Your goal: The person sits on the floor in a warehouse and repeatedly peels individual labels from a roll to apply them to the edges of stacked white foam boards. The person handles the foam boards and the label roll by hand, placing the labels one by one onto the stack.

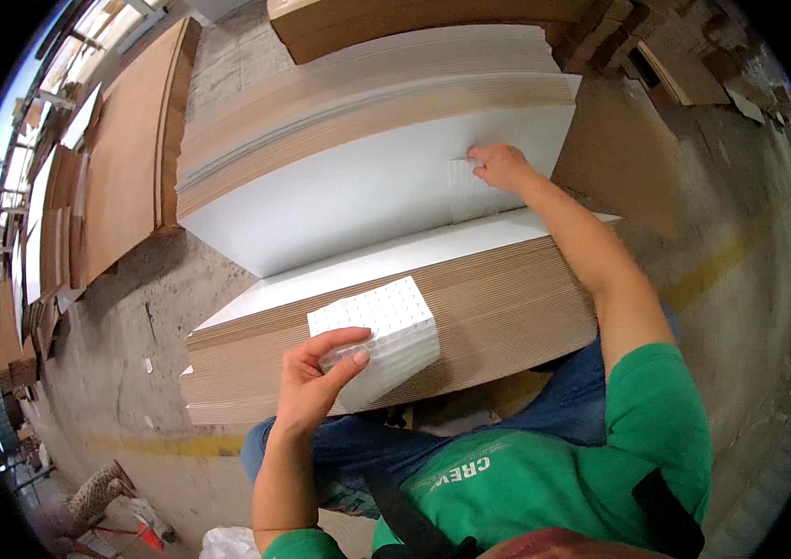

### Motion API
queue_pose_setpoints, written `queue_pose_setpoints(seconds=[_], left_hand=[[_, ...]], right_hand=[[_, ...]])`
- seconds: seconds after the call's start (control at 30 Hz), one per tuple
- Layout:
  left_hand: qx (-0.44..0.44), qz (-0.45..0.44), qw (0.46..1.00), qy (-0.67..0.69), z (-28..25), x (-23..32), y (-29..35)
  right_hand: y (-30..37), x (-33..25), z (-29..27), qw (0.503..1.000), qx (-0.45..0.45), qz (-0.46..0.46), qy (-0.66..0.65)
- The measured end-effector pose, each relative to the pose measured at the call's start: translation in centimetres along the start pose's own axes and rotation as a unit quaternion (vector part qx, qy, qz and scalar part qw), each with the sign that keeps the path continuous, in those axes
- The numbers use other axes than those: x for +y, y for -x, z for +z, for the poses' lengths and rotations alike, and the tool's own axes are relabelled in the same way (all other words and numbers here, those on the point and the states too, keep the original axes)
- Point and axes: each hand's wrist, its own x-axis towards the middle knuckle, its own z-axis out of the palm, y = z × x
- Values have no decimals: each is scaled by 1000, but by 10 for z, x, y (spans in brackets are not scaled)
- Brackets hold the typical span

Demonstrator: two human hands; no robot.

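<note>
My left hand [316,373] pinches the near edge of a thick stack of white label sheets [386,312] between thumb and fingers. The sheets carry rows of small marks and rest against the edges of a near stack of flattened cardboard [498,307]. Farther off, my right hand [502,168] has its fingertips pressed together at the face of a white cardboard panel [349,186]. Just below those fingers, a pale, gridded rectangular patch [470,197] shows on the panel. What the right fingertips hold, if anything, is too small to make out.
Behind the white panel stand more upright cardboard sheets [377,93]. Large brown boards [130,140] lean on the left, and a brown box [414,23] lies at the far side. Flat brown cardboard [623,158] covers floor at the right. My jeans-clad legs flank the near stack.
</note>
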Motion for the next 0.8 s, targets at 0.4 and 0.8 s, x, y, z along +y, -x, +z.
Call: queue_pose_setpoints(seconds=[0.4,0.8], left_hand=[[219,237,946,13,-15,-6,5],[387,439,810,20,-31,17,22]], right_hand=[[46,-99,-99,998,-13,-2,-53],[173,-155,-169,804,-211,154,-535]])
